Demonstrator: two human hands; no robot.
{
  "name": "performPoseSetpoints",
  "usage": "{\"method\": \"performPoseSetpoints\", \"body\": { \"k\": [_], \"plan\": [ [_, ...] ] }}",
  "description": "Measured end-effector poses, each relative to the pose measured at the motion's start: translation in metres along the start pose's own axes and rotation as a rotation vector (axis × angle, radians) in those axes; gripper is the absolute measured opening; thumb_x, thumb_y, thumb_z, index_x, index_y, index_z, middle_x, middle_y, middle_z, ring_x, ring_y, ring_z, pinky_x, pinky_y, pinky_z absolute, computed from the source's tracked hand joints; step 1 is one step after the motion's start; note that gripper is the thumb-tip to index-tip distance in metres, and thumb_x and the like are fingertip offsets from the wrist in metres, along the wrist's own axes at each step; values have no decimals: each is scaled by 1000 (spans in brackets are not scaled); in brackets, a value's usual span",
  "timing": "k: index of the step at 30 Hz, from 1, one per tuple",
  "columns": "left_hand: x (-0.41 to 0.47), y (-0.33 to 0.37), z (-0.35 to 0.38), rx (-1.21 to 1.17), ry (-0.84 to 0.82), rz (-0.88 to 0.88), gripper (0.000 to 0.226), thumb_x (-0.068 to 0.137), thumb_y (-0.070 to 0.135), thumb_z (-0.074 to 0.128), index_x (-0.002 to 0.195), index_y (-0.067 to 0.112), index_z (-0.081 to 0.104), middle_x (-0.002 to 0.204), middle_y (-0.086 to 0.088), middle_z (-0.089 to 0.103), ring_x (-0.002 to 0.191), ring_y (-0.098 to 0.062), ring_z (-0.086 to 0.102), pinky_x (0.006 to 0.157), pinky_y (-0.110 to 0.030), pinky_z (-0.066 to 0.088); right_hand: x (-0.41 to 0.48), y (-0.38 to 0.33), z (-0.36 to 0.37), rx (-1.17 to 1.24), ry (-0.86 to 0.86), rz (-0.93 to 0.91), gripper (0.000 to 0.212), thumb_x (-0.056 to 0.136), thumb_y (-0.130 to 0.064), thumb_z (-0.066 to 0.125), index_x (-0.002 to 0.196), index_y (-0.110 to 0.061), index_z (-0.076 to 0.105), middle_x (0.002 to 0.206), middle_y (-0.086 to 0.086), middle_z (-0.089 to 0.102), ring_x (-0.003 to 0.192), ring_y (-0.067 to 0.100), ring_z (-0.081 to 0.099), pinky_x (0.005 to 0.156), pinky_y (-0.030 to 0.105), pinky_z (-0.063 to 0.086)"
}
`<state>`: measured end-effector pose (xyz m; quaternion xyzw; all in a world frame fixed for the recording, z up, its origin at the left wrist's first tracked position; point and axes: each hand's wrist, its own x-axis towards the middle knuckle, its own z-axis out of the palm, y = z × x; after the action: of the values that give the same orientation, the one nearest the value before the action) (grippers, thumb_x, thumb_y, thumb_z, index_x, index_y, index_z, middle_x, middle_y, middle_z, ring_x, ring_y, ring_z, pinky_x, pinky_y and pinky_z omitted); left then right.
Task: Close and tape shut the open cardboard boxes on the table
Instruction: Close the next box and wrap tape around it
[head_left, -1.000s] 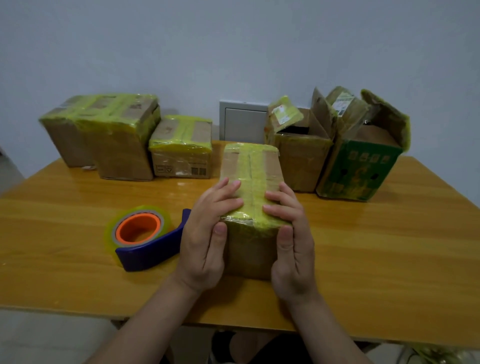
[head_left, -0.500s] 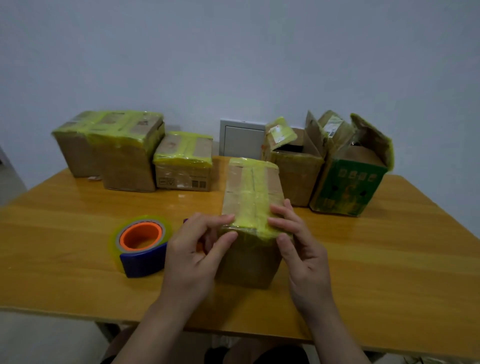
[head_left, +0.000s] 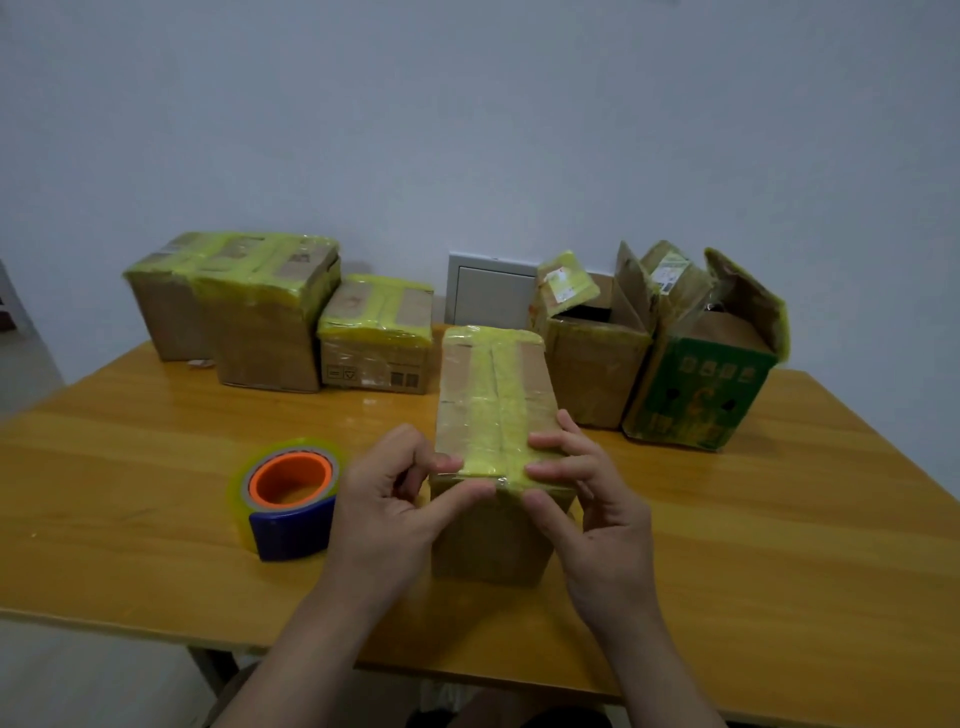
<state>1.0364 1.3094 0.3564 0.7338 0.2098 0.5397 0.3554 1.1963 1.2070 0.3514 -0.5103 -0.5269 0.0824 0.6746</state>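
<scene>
1. Table (head_left: 156, 467): taped box (head_left: 493, 395) stands near-centre; open brown box (head_left: 592, 374) and open green box (head_left: 696, 400) wait back right.
2. Taped box: likely light, stiff, with slick tape; grip its bare side walls.
3. Left hand (head_left: 384, 514) and right hand (head_left: 602, 530) both pinch its near top edge.
4. Tape roll (head_left: 291, 499) sits just left.

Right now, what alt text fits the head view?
The left hand and right hand pinch the near top edge of a closed, yellow-taped box on the table. A tape roll lies to its left; three taped boxes stand back left, two open boxes back right.
</scene>
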Motion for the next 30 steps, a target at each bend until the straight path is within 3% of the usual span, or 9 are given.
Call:
{"method": "performPoseSetpoints", "body": {
  "k": [2,4,6,9,13,17,20,25,30],
  "plan": [
    [3,1,5,15,25,22,33,79,47,83,74,39,52,76,7,47,73,-19,49,65,-34,48,2,1,2,1,29,-2,16,89,-36,77,97,-24,73,124,-7,71,143,17,48,110,61,45],
    [6,2,5,39,30,26,28,78,44,83,79,35,56,94,14,54,94,-16,56,77,-30,51,5,2,3,-5,35,8,9,87,-27,76,95,-23,74,120,-9,72,141,15,51,109,60,46],
    [8,3,5,82,8,45,25,81,46,82,87,31,63,115,21,61,120,-15,56,96,-33,48,6,1,2,-7,37,21,10,85,-27,76,94,-24,74,118,-9,73,140,15,52,108,59,47],
    [5,3,11,95,-70,54,25,85,50,73,107,37,72,126,24,66,137,-14,49,110,-44,42,4,3,1,1,57,8,12,88,-33,77,96,-25,74,120,-7,73,141,16,51,108,60,47],
    [1,3,21,30,-7,33,23,86,49,73,107,41,76,120,24,69,137,-13,49,110,-39,43,-4,5,3,22,72,0,20,90,-40,74,102,-24,74,125,-5,71,144,17,48,111,58,45],
    [0,5,28,70,76,63,19,86,45,72,101,35,79,111,23,73,132,-13,55,108,-51,45,-4,4,4,-15,98,-15,10,90,-25,74,99,-21,75,122,-9,74,141,16,52,112,49,48],
    [-1,5,24,49,71,53,18,85,47,73,100,38,78,110,23,73,132,-12,55,107,-51,46,-2,0,4,-15,77,-12,11,90,-30,74,98,-24,77,122,-11,74,140,14,52,112,42,48],
    [1,4,22,39,51,16,20,83,52,74,99,42,78,113,22,72,134,-17,53,107,-60,42,-4,3,-4,2,23,23,20,89,-19,74,108,-25,77,128,-9,72,144,14,48,113,55,45],
    [2,7,23,41,49,12,20,82,53,73,98,43,78,112,24,71,132,-15,53,104,-57,45,-3,-2,-4,5,43,37,24,84,-13,75,103,-26,79,123,-10,74,140,12,52,111,54,48]
  ]
}}
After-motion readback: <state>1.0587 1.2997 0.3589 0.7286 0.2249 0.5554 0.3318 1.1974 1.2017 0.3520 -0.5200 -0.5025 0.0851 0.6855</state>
